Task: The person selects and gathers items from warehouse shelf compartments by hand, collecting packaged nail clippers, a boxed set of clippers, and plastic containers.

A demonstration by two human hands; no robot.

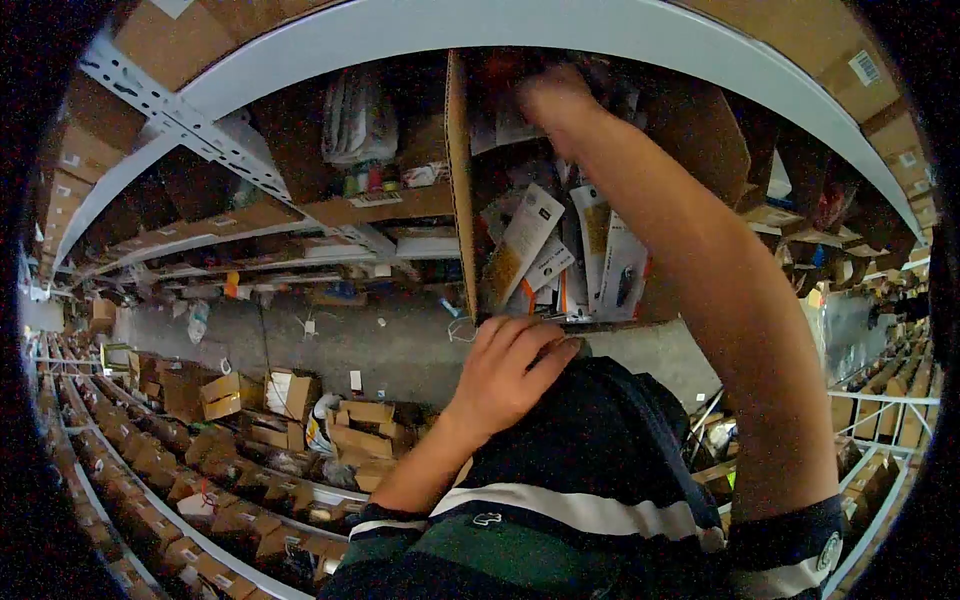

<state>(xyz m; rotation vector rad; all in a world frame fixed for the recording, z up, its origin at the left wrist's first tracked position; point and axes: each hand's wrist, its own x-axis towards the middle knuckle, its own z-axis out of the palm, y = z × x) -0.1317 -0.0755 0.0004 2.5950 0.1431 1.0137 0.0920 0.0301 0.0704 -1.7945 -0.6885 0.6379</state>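
Note:
A cardboard box (pixel 459 180) is drawn partly out from the shelf and holds several flat white-and-tan packets (pixel 527 243), some with orange edges. My left hand (pixel 508 368) is at the box's near edge, its fingers bent together over the rim. Deep in the box, toward its far end, is my right hand (pixel 562 108). It is blurred and in shadow, so its fingers and anything in them cannot be made out. More packets (pixel 622 270) lean below my right forearm.
A white shelf beam (pixel 480 25) arches over the box. To the left, another box holds clear plastic bags (pixel 358 120). Behind me, across the grey aisle floor (pixel 410 345), stand opened cartons (pixel 230 395) and long shelf rows of small boxes (pixel 210 450).

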